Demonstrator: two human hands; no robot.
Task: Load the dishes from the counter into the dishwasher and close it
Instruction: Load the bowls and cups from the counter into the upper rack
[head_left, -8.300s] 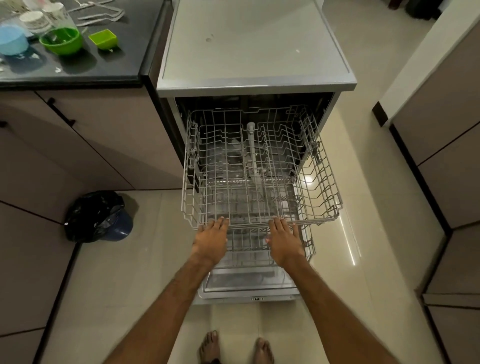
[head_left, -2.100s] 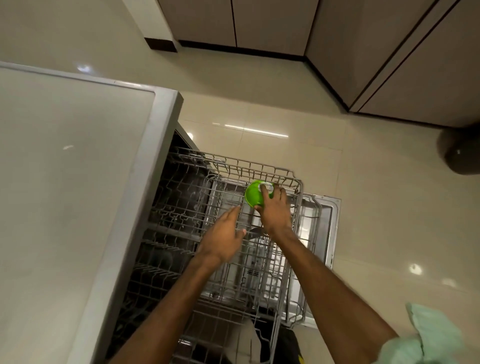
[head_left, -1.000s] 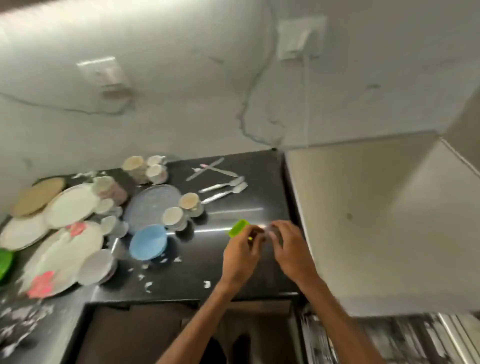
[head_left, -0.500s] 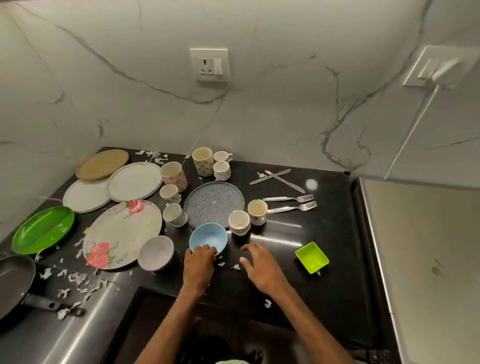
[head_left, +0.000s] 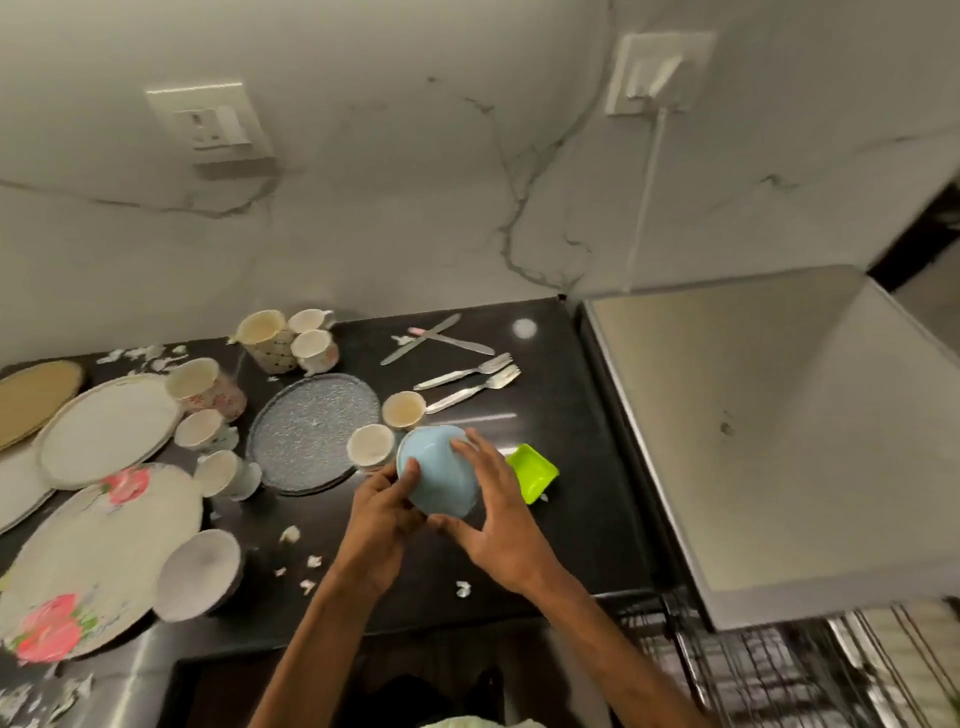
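Both hands hold the blue bowl (head_left: 439, 475), which sits tilted over the dark counter (head_left: 550, 364), near its front right part. The left hand (head_left: 382, 512) curls round the bowl's near left side, thumb pressed on its wall. The right hand (head_left: 498, 525) grips the right side with its fingers spread over the top and its thumb under the near edge. Whether the bowl touches the counter cannot be told.

A cup (head_left: 370, 447) stands just left of the bowl and a green dish (head_left: 532, 473) just right of it, partly behind the right hand. Behind them are a second cup (head_left: 404, 408), a glass plate (head_left: 314, 431), two forks (head_left: 467, 371) and two crossed knives (head_left: 436, 338). Farther left lie a floral plate (head_left: 98, 556) and a white bowl (head_left: 200, 574). The dishwasher (head_left: 779, 415) stands right of the counter, its rack (head_left: 753, 670) pulled out below.
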